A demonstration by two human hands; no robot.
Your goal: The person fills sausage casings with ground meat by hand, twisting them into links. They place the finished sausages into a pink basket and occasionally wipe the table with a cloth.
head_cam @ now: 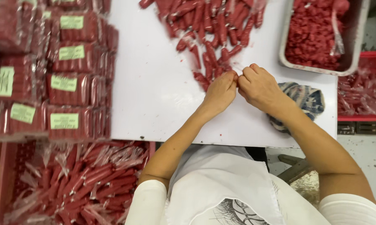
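Here, a heap of red sausages [209, 25] in clear wrap lies at the far side of the white table [154, 91], with a metal tray [354, 46] of red pieces to the right, stacked labelled packs [67, 83] to the left and a striped cloth [306, 100] under the right forearm. Both forearms reach forward side by side, the left hand [221, 91] and right hand [258, 85] meeting fingertip to fingertip, pinched shut on a small wrapped sausage [237, 76] at the near edge of the heap. Bare tabletop lies open left of the hands as far as the packs.

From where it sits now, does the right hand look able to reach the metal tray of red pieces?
Probably yes: the right hand is just below-left of the metal tray, with only bare white table between them.
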